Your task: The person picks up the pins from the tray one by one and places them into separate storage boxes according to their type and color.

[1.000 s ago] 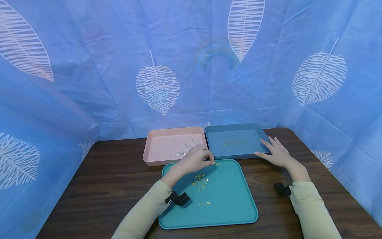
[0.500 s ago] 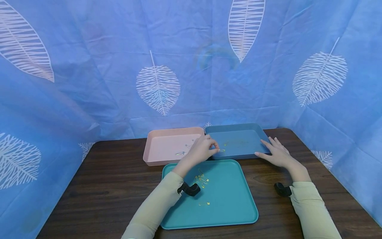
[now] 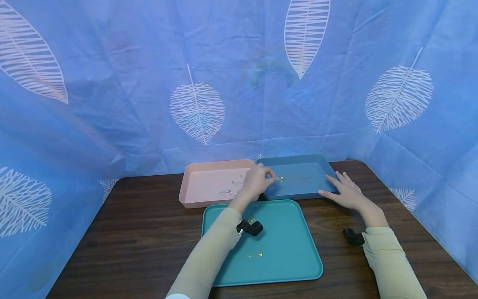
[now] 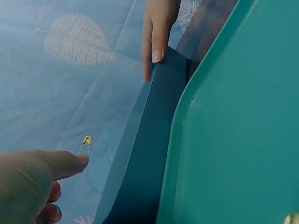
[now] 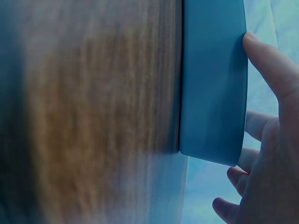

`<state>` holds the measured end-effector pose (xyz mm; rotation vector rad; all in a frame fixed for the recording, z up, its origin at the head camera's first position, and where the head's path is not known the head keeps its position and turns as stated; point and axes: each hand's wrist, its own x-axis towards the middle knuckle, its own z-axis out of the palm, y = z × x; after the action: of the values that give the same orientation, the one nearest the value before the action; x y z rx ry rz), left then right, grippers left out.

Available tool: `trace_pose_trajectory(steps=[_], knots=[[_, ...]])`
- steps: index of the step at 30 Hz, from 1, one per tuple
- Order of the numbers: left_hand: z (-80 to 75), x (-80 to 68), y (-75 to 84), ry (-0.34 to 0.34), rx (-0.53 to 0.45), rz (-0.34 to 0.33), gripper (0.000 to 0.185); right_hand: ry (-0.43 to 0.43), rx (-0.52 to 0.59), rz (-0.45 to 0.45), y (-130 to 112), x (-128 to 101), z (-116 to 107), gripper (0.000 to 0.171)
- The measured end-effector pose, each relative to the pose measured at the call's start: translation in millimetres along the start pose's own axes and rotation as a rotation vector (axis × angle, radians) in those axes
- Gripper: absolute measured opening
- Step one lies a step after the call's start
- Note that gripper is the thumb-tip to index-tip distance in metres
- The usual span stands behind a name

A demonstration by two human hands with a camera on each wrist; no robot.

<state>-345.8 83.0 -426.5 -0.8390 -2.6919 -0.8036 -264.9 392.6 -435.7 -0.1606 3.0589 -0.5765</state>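
Three shallow plastic trays are sitting on the dark wooden desk (image 3: 149, 232): one pink tray (image 3: 194, 195), one slate-blue tray (image 3: 298, 189), one teal tray (image 3: 291, 257). Two hands are showing; one small gold safety pin (image 4: 86, 141) is being pinched.

Near tray (image 3: 298, 265): teal, plain.
Tray at 11 o'clock (image 3: 194, 195): pale pink.
Tray at 1 o'clock (image 3: 298, 189): dusty blue.
Safety pin (image 3: 280, 179): gold.
Pins in the pink tray (image 3: 226, 192): silver.
Worktop (image 3: 142, 232): dark brown wood grain.
Backdrop (image 3: 130, 83): blue, white leaf prints.
Sleeves (image 3: 388, 257): pale yellow-green.
Wrist straps (image 3: 352, 237): black.
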Motion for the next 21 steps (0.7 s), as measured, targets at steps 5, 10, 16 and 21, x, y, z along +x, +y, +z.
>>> trace_pose_trajectory(steps=[5,10,16,21], knots=[[7.8,5.0,-0.2,0.018,-0.001,-0.048,0.011,-0.004,0.001,0.001,1,1,1,0.089],[14.9,6.6,0.0,0.011,0.011,-0.101,0.012,-0.009,0.000,0.005,3,2,2,0.090],[19.5,6.4,0.9,0.012,0.058,-0.109,0.012,-0.007,-0.009,0.013,4,3,4,0.091],[22.5,5.9,0.1,0.011,0.077,-0.111,0.012,-0.004,-0.016,0.009,4,3,5,0.090]])
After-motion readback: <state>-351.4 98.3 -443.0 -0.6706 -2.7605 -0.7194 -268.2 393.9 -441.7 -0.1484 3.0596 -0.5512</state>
